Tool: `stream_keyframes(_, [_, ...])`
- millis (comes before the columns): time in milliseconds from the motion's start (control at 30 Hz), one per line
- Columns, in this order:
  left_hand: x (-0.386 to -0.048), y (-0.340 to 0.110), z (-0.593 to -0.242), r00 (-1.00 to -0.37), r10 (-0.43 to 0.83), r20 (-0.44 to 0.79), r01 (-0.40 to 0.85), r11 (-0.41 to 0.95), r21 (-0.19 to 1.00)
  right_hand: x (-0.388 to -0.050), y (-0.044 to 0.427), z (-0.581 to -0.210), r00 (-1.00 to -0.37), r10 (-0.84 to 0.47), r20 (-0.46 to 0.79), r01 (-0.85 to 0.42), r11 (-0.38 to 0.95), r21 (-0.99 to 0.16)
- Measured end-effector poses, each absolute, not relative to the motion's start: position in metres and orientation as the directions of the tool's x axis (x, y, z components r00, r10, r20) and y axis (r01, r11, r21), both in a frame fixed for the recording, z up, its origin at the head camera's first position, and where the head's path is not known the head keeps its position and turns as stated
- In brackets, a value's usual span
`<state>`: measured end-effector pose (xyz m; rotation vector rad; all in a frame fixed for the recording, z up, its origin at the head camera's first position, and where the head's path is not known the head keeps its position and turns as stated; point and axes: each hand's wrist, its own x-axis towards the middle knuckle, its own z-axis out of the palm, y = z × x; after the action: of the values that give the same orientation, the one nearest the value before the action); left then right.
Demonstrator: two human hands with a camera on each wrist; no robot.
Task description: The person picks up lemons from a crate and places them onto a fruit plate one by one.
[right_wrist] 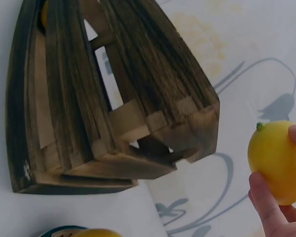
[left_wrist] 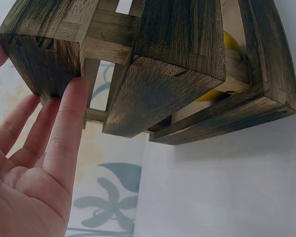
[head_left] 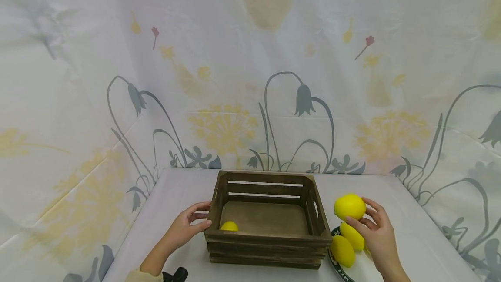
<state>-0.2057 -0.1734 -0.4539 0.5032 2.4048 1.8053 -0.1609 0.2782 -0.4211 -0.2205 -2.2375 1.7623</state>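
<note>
A dark brown slatted wooden crate (head_left: 270, 247) stands on the table. At its left end my left hand (head_left: 185, 229) touches the side with nearly straight fingers, and the left wrist view shows the fingertips (left_wrist: 75, 94) against the wood. My right hand (head_left: 381, 238) holds a yellow lemon (head_left: 349, 207) between thumb and fingers, raised to the right of the crate. Inside the crate's front left corner lies another lemon (head_left: 229, 226), partly hidden by the front slats. Below my right hand are lemons (head_left: 343, 251) on a plate (head_left: 339, 270), partly covered by that hand.
The white table (head_left: 188, 182) reaches back to a hanging floral cloth (head_left: 235, 77). The patterned plate rim sits close to the crate's front right corner. A black object (head_left: 177, 274) shows at my left wrist, by the sleeve.
</note>
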Motion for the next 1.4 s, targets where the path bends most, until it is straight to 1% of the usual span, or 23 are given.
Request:
stream_keyframes(133, [-0.206, -0.173, -0.454, -0.942, 0.313, 0.122, 0.206, 0.251, 0.946, -0.159, 0.283, -0.425, -0.954, 0.287, 0.089, -0.012, 0.257, -0.966])
stream_keyframes(467, [-0.207, -0.175, -0.455, -0.939, 0.319, 0.132, 0.215, 0.241, 0.947, -0.156, 0.300, -0.439, -0.955, 0.296, -0.012, 0.080, 0.220, -0.972])
stream_keyframes(600, [-0.207, -0.175, -0.455, -0.937, 0.322, 0.138, 0.219, 0.233, 0.947, -0.156, 0.308, -0.444, -0.950, 0.300, -0.083, 0.154, 0.221, -0.963])
stream_keyframes(767, [-0.208, -0.176, -0.458, -0.935, 0.325, 0.140, 0.224, 0.239, 0.945, -0.157, 0.319, -0.453, -0.947, 0.272, -0.170, 0.233, 0.220, -0.947])
stream_keyframes(900, [-0.209, -0.175, -0.460, -0.940, 0.316, 0.126, 0.211, 0.252, 0.944, -0.156, 0.329, -0.463, -0.949, 0.242, -0.201, 0.254, 0.214, -0.943])
stream_keyframes(1033, [-0.209, -0.175, -0.461, -0.943, 0.310, 0.120, 0.205, 0.257, 0.944, -0.155, 0.337, -0.474, -0.954, 0.233, -0.191, 0.241, 0.208, -0.948])
stream_keyframes(1133, [-0.209, -0.175, -0.461, -0.939, 0.321, 0.125, 0.212, 0.251, 0.944, -0.153, 0.342, -0.481, -0.956, 0.226, -0.188, 0.241, 0.233, -0.942])
stream_keyframes(1333, [-0.207, -0.175, -0.459, -0.934, 0.331, 0.134, 0.219, 0.232, 0.948, -0.150, 0.349, -0.487, -0.944, 0.222, -0.245, 0.311, 0.345, -0.885])
stream_keyframes(1400, [-0.207, -0.175, -0.459, -0.934, 0.329, 0.139, 0.221, 0.226, 0.949, -0.149, 0.350, -0.491, -0.940, 0.223, -0.259, 0.326, 0.355, -0.876])
